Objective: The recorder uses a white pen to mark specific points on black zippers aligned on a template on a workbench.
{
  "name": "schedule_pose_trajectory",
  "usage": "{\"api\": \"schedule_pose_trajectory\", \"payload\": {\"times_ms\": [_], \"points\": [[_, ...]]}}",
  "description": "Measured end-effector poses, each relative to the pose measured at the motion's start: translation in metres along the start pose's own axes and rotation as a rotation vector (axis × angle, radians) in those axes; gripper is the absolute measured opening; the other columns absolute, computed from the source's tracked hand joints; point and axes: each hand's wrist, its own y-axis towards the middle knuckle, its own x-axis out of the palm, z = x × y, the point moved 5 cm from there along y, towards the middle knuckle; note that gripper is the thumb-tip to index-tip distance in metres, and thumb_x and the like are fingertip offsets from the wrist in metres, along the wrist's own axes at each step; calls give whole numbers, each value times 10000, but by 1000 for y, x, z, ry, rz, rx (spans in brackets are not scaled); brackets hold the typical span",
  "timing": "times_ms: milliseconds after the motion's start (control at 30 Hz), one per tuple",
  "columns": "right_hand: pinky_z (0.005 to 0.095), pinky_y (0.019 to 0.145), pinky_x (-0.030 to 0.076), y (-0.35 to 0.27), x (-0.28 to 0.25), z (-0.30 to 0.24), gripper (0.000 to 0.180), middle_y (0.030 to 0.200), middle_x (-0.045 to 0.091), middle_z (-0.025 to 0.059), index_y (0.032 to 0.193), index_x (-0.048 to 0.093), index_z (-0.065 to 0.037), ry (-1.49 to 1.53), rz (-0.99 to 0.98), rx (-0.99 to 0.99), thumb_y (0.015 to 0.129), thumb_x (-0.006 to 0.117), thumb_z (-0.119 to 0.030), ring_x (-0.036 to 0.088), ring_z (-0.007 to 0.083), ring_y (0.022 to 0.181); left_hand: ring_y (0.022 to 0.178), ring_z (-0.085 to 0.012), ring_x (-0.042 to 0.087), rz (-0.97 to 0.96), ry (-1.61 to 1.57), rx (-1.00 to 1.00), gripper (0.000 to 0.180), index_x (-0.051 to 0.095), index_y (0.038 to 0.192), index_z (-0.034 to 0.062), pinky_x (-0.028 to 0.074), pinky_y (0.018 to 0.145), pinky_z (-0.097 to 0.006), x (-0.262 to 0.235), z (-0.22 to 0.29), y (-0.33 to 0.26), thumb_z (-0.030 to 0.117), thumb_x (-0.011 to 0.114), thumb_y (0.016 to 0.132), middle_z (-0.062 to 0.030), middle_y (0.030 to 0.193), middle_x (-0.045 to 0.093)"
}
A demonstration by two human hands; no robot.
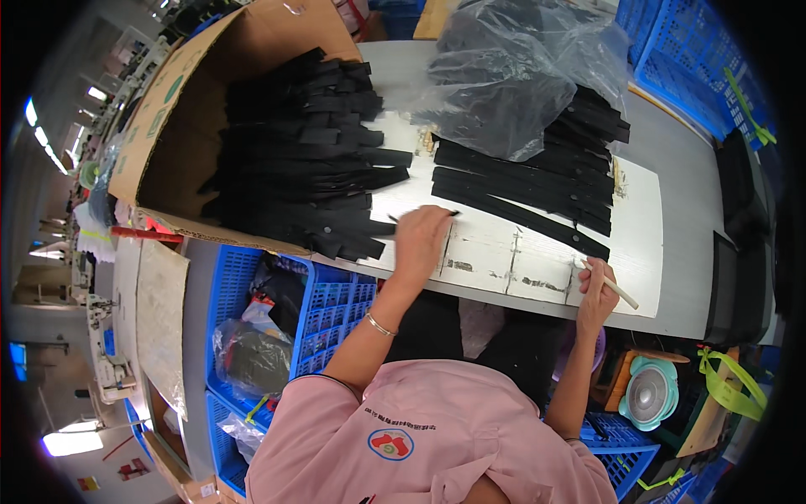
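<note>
On a white board [634,244] marked with dark lines, several black fabric strips [512,186] lie side by side, some with a small round button. My left hand [420,245] is closed over the board's left part; a short dark end of a black strip pokes out at its fingertips, the rest hidden by the hand. A pale pencil-like stick [621,294] is held in my right hand [595,290], close to the right end of the nearest strip. Left of my left hand, more black strips [311,168] spill from a cardboard box [159,160] in a thick pile.
Clear plastic sheeting [495,84] covers the far strips. Blue crates [336,302] stand below the table's left edge, another blue crate [684,76] at the far right. Black flat objects [726,277] lie on the right end. A turquoise round scale-like item [649,393] sits lower right.
</note>
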Motion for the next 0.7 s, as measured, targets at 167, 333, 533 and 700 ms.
{"api": "schedule_pose_trajectory", "payload": {"times_ms": [167, 333, 533, 700], "points": [[227, 616, 441, -7, 0, -3, 309, 796, 670, 32, 1295, 650, 19, -47, 0, -61, 1095, 505, -167, 536, 69, 664, 915, -312, 680, -279, -238, 123, 282, 713, 1128, 58, 547, 776, -390, 60, 67, -9, 138, 763, 862, -100, 987, 690], [367, 906, 514, -44, 24, -23, 325, 1050, 760, 143, 1314, 635, 28, -380, -86, -320, 1014, 619, -96, 696, 262, 1017, 1042, -332, 644, -388, -374, 220, 450, 655, 1249, 43, 537, 854, -399, 107, 109, -16, 121, 785, 825, -133, 1099, 659], [492, 1103, 406, -64, 27, -31, 556, 1328, 666, 144, 1384, 600, -41, -753, -237, -667, 848, 743, -9, 607, 312, 1283, 1305, -350, 524, -336, -398, 237, 434, 633, 1299, 44, 365, 1140, -504, 106, 108, -36, 50, 691, 870, -119, 1366, 596], [482, 1211, 319, -49, -20, -10, 610, 1423, 617, 123, 1429, 581, -63, -880, -203, -540, 838, 722, -7, 522, 269, 1386, 1459, -344, 409, -305, 5, 311, 391, 627, 1316, 21, 179, 1232, -608, 79, 87, -55, 121, 651, 939, -123, 1452, 569]]}}
